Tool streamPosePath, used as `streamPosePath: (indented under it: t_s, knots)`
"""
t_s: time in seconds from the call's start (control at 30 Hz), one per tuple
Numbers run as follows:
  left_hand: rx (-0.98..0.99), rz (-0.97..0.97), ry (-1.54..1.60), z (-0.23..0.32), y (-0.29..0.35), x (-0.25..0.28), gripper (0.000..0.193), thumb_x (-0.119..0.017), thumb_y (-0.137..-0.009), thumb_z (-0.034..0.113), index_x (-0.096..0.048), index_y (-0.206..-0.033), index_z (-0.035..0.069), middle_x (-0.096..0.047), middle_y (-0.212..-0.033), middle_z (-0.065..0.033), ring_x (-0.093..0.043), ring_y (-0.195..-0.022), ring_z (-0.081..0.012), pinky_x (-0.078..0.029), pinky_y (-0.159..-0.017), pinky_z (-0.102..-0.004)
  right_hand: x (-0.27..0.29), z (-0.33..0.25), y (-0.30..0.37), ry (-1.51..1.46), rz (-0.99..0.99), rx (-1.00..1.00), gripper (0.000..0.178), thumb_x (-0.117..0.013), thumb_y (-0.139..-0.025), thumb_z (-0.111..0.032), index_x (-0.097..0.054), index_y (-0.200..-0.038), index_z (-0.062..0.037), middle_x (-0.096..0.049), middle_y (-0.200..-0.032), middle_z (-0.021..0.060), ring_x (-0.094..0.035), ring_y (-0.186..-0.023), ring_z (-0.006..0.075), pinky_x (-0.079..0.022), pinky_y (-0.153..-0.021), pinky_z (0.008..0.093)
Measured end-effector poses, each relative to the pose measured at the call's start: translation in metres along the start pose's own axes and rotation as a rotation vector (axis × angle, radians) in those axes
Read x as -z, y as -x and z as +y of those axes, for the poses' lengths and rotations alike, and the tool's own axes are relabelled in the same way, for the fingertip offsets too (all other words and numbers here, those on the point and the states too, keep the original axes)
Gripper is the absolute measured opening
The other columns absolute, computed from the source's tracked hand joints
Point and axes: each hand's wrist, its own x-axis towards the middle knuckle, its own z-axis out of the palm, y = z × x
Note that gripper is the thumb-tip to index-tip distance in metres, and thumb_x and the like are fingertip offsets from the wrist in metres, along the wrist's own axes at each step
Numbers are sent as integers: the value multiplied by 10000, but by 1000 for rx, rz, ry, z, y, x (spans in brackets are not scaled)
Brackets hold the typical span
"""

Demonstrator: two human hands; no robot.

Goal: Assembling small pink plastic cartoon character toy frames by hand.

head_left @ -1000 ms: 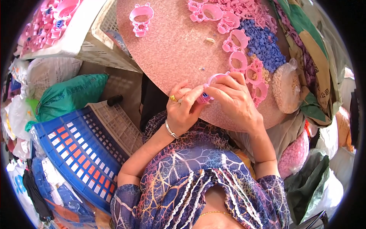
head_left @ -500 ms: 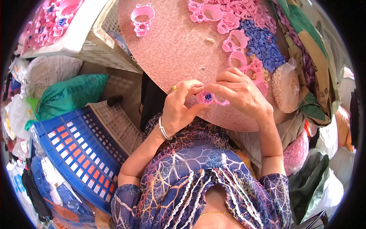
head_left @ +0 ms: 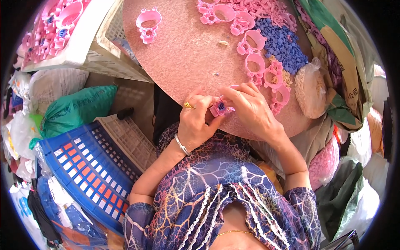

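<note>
Near the table's front edge, my left hand (head_left: 195, 118) pinches a small pink plastic ring piece (head_left: 216, 111) between thumb and fingers. A dark blue part (head_left: 221, 107) sits in the middle of its small frame. My right hand (head_left: 255, 109) is closed at the piece's right end, its fingers bent over and hiding much of it. Just beyond that hand runs a row of similar pink ring pieces (head_left: 255, 62), each with a wide loop and a smaller frame. One more pink ring piece (head_left: 148, 25) lies alone at the far left of the table.
On the round, pinkish speckled table (head_left: 183, 62) lie heaps of small blue parts (head_left: 283, 46) and pink parts (head_left: 271, 12), with a bag of beige bits (head_left: 310, 89). A white crate (head_left: 75, 54) of pink pieces is at left, above a blue basket (head_left: 62, 154).
The pink ring piece has tilted, and its blue part faces up more plainly. My right hand has moved slightly left and curls closer over it. The whole view has shifted a little.
</note>
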Motion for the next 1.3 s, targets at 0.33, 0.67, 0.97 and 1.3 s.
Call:
streamPosePath:
  t_s: [0.33,0.67,0.97,1.3]
  knots:
    - [-97,-44,-199,1,-1,-1,528,-826,-710,58,-575,-1174,16,-665,-966,-107,-634,-944,-287,-466,-1042,-542,-1,17,31,36,382,-211,345,-702,-783,42,-698,-1116,-48,-728,-1099,111,-674,-1006,292,-521,-887,413]
    - [-41,-104,16,16,-7,6,557,-822,-691,-1,-567,-1185,38,-709,-1030,-104,-691,-942,-281,-427,-1087,-522,8,13,25,26,166,189,298,-699,-748,-126,-716,-1044,-93,-724,-1040,33,-644,-1011,230,-478,-875,406]
    - [140,-127,128,26,-3,-1,552,-807,-716,70,-574,-1214,23,-697,-1034,-131,-676,-979,-308,-518,-969,-440,31,3,20,72,73,312,318,-669,-720,-204,-614,-1009,-85,-653,-949,19,-600,-916,217,-476,-894,397]
    - [139,-137,166,16,0,-1,547,-814,-698,60,-575,-1189,24,-679,-1057,-161,-668,-992,-335,-531,-881,-417,14,0,28,-307,240,-87,237,-688,-808,69,-593,-1000,-31,-653,-861,105,-634,-802,306,-514,-730,389]
